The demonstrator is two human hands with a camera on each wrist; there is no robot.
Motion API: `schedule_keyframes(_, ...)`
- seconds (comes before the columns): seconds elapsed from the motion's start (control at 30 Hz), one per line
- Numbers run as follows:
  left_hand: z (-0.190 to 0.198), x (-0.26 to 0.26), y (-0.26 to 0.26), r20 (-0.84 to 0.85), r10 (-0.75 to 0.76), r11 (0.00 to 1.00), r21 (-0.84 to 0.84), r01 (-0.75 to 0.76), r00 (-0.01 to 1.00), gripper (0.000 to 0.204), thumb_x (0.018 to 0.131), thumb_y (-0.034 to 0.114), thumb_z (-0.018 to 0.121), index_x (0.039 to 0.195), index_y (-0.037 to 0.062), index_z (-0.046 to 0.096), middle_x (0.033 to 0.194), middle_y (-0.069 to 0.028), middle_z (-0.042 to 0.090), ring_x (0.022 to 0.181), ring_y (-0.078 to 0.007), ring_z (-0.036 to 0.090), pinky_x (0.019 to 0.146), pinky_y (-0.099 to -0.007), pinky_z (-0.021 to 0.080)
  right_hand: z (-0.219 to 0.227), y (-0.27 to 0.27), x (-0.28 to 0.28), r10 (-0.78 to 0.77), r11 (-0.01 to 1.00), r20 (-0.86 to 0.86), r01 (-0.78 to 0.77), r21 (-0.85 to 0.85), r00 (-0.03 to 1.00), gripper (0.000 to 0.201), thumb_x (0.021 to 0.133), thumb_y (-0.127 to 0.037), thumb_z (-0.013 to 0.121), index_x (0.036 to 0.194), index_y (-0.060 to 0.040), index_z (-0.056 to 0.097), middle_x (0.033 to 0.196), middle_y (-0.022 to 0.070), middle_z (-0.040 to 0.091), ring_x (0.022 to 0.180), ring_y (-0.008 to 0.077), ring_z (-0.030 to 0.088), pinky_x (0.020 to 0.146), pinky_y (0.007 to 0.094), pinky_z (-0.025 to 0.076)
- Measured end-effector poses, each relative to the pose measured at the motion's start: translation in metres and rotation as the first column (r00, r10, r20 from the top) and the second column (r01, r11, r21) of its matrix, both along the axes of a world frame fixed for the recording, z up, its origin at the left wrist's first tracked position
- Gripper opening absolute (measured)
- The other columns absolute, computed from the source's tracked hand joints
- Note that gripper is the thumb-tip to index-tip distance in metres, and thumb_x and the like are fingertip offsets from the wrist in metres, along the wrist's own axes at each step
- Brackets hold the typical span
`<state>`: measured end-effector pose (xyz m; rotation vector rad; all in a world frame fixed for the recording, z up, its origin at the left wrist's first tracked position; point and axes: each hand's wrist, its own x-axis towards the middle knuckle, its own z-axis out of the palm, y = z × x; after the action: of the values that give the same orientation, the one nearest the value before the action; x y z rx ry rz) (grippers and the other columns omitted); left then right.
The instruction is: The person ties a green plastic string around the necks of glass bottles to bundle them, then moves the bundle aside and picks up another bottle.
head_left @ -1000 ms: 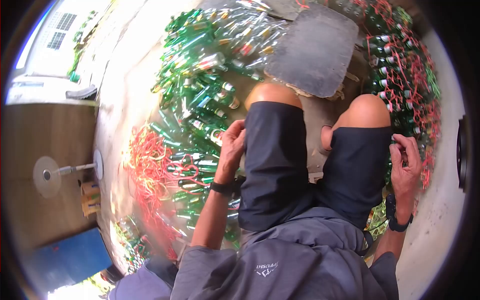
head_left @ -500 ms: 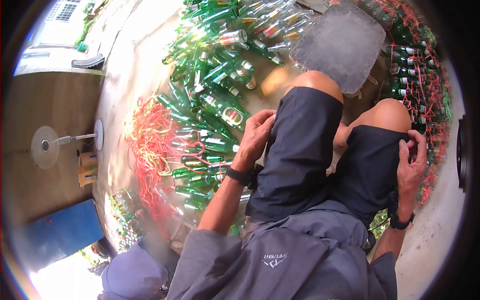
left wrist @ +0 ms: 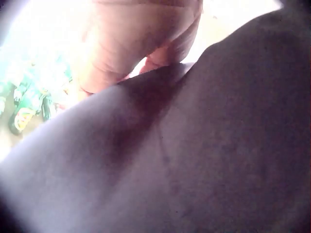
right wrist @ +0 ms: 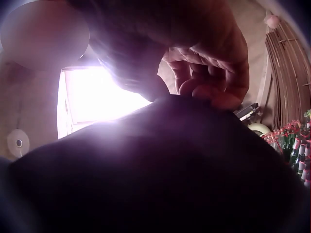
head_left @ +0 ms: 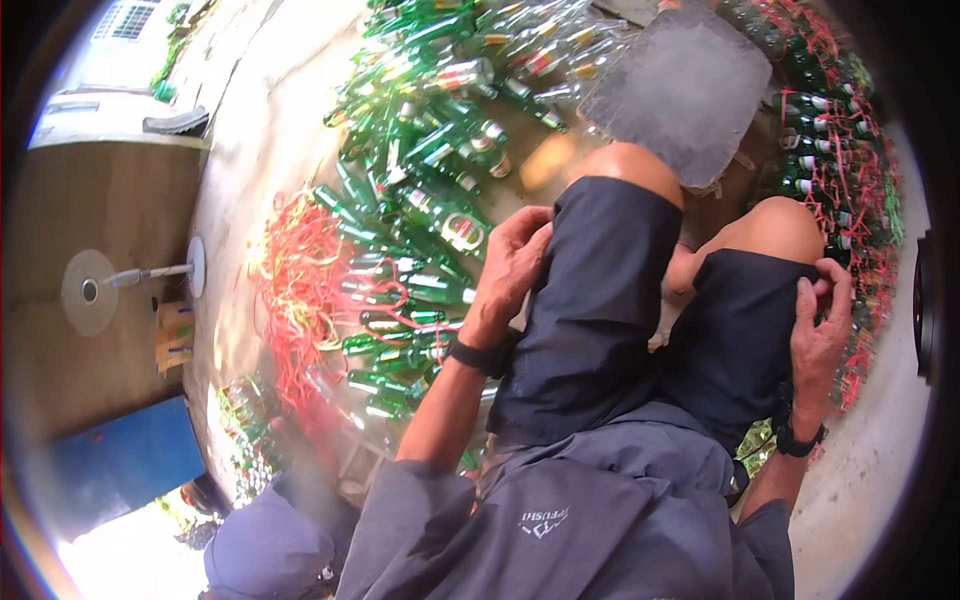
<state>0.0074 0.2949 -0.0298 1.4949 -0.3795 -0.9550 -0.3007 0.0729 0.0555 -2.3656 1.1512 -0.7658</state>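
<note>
My left hand (head_left: 513, 262) rests against the outer side of the left leg of the dark shorts (head_left: 605, 310), near the knee, with loosely bent fingers. In the left wrist view, shorts cloth fills most of the picture below that hand (left wrist: 146, 34). On the other side, my right hand (head_left: 822, 325) lies at the outer edge of the right thigh. Its fingers curl loosely over dark cloth in the right wrist view, and no object shows in them. Nearest the left hand lie loose green bottles (head_left: 462, 232), one with a round label.
Clear glass bottles (head_left: 560, 45) lie beyond the green ones. A tangle of red strips (head_left: 300, 265) covers floor at left. Ahead stands a grey slab-topped stand (head_left: 680, 90). Bottles bound with red strips (head_left: 850, 180) line the right wall. A fan (head_left: 90, 291) is far left.
Early on, the head view shifted, so knees, slab and bottles sit farther right in it. Both hands have stayed by the thighs, and the last half second shows hardly any motion.
</note>
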Motion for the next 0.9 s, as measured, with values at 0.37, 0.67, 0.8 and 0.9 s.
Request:
schedule_keyframes(0.37, 0.003, 0.006, -0.003, -0.151, 0.003, 1.0, -0.017, -0.005, 0.989, 0.024, 0.104, 0.015, 0.064, 0.12, -0.0027, 0.067, 0.102, -0.0043, 0.073, 0.089, -0.0095, 0.067, 0.079, -0.0239, 0.053, 0.011, 0.004, 0.007, 0.025, 0.999, 0.071, -0.023, -0.028, 0.997, 0.029, 0.09, 0.002, 0.069, 0.116, -0.0028, 0.059, 0.092, 0.0097, 0.049, 0.079, 0.0237, 0.051, 0.072, 0.0365, 0.047)
schedule_keyframes(0.67, 0.0, 0.003, -0.001, -0.053, 0.013, 0.999, -0.046, -0.015, 0.999, 0.028, 0.104, 0.022, 0.067, 0.121, -0.0002, 0.064, 0.105, -0.0055, 0.073, 0.087, -0.0099, 0.068, 0.077, -0.0249, 0.056, 0.004, -0.001, 0.001, 0.054, 0.997, 0.116, -0.046, -0.065, 0.992, 0.032, 0.087, 0.001, 0.071, 0.116, -0.003, 0.056, 0.091, 0.0099, 0.048, 0.079, 0.0248, 0.051, 0.074, 0.0391, 0.047)
schedule_keyframes(0.8, 0.003, 0.009, 0.002, -0.129, -0.014, 0.998, -0.067, 0.005, 0.991, 0.03, 0.105, 0.021, 0.064, 0.125, -0.0006, 0.062, 0.107, -0.007, 0.073, 0.089, -0.0108, 0.069, 0.078, -0.026, 0.057, 0.003, 0.0, 0.003, 0.061, 0.998, 0.113, -0.057, -0.039, 0.992, 0.032, 0.087, 0.001, 0.07, 0.116, -0.0029, 0.057, 0.091, 0.0097, 0.047, 0.078, 0.0245, 0.05, 0.074, 0.0382, 0.047)
schedule_keyframes(0.9, -0.02, 0.028, 0.009, -0.249, -0.025, 0.999, -0.037, 0.016, 0.968, 0.03, 0.105, 0.018, 0.063, 0.128, -0.0018, 0.061, 0.113, -0.0081, 0.072, 0.094, -0.0118, 0.069, 0.082, -0.0267, 0.056, 0.007, -0.002, 0.009, 0.063, 0.997, 0.08, -0.06, -0.039, 0.995, 0.032, 0.088, 0.001, 0.07, 0.117, -0.0026, 0.057, 0.092, 0.0095, 0.047, 0.078, 0.0241, 0.049, 0.074, 0.0374, 0.046)
